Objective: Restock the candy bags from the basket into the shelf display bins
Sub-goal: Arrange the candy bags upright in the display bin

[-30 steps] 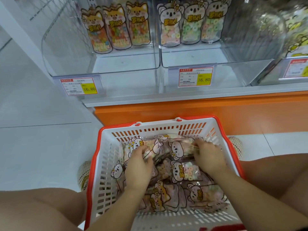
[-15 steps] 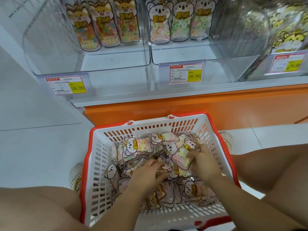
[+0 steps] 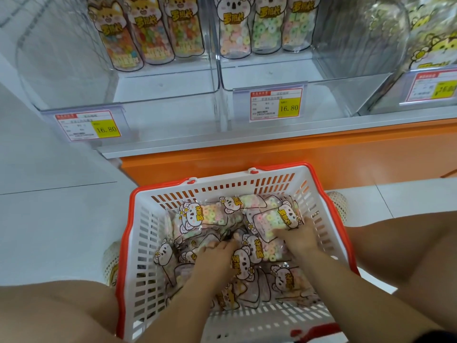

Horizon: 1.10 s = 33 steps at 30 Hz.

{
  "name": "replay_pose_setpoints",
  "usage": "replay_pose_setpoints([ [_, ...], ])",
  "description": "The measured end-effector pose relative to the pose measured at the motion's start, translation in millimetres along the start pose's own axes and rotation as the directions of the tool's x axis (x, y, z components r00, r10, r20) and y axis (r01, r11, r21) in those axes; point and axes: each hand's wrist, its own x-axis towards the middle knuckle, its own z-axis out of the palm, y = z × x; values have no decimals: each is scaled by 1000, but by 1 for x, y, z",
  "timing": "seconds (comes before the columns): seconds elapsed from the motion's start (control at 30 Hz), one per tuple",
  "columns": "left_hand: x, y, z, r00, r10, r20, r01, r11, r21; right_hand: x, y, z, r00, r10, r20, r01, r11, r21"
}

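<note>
- The right hand (image 3: 300, 237) grips a koala candy bag (image 3: 272, 222), and its fingertips are hidden beneath that bag.
- Left of the grip, the left hand (image 3: 215, 258) has its fingertips buried among loose bags; whether it holds one cannot be told.
- Beyond the grip, the shelf bags (image 3: 235, 28) are cut off by the top edge.
- The small print on the price tag (image 3: 275, 105) is unreadable.

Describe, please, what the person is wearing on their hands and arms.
The left hand and right hand are bare: no gloves, rings, watch or bracelet in view. The left forearm and right forearm are uncovered up to the picture's edge. A dark patch at the bottom right corner may be a sleeve edge; too little shows to tell.
</note>
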Motion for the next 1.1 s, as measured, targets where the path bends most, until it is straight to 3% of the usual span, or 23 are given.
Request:
replay_pose_setpoints([
  [0.13,1,0,-2,998,41,-44,-38,997,66,41,21,17,997,82,-7,-80,982,169],
  [0.27,-8,-1,-14,996,-73,47,83,966,-247,15,-8,14,988,141,-58,-121,955,270],
  [0.43,-14,-19,-43,974,-206,98,220,737,-639,-18,-37,0,984,171,50,-177,918,354],
  [0.57,-23,-22,-63,943,-256,213,309,433,-847,-37,-47,-15,990,142,-20,-120,898,422],
  [0.73,-27,-19,-80,967,-205,151,184,151,-971,-91,-79,-35,979,-76,189,-46,820,570],
  [0.9,-63,19,-131,992,-124,28,16,-98,-995,-146,-98,-44,834,-372,408,97,825,556],
  [1.0,-80,36,-151,996,-88,2,-21,-266,-964,-170,-105,-52,807,-468,359,283,841,460],
  [1.1,-101,52,-177,997,-36,-62,-68,-220,-973,-190,-117,-65,755,-610,242,487,768,415],
])
